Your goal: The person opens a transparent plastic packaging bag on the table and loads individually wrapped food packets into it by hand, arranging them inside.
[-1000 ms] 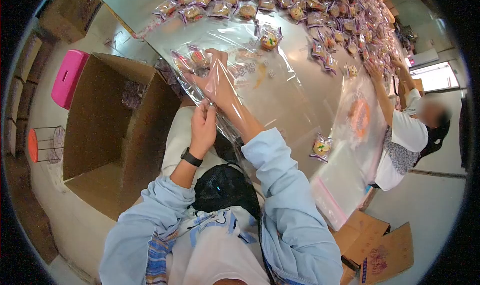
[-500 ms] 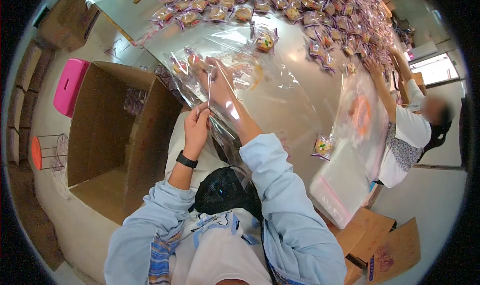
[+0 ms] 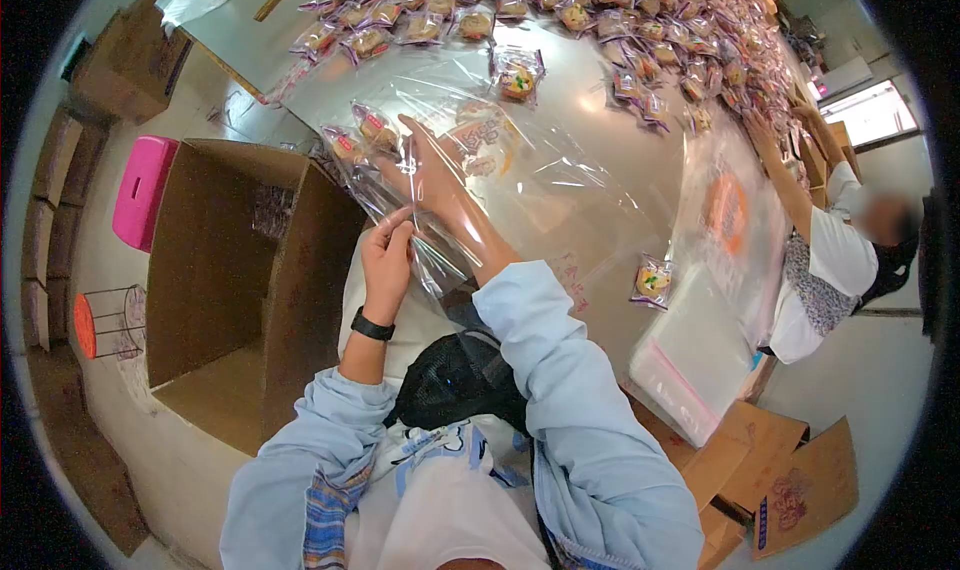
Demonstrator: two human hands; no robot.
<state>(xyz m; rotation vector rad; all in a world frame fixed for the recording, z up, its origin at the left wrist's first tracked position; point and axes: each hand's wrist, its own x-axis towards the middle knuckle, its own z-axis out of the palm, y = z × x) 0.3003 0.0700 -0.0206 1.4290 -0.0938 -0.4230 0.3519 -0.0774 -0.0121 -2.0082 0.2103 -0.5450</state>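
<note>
My left hand [image 3: 386,260] pinches the edge of a clear plastic bag [image 3: 530,160] between thumb and fingers. My right hand [image 3: 432,175] reaches inside the bag up to the forearm, seen through the shiny film. Its fingers look extended and loosened. Just beyond them, in the bag's left corner, two wrapped cookies [image 3: 376,128] lie side by side. Part of my right hand is blurred by glare on the film. Above the bag, a single wrapped cookie [image 3: 518,80] rests on the metal table [image 3: 610,230].
Many wrapped cookies [image 3: 640,20] cover the table's far side. At right lie a stack of clear bags [image 3: 690,355] and one wrapped cookie [image 3: 652,281]. A large open carton [image 3: 215,260] and pink stool [image 3: 145,192] stand left. Another person [image 3: 825,260] works at right.
My right hand's fingers have come away from the two wrapped cookies, which now sit in the bag's corner. My left hand keeps its pinch on the bag. The view has shifted slightly.
</note>
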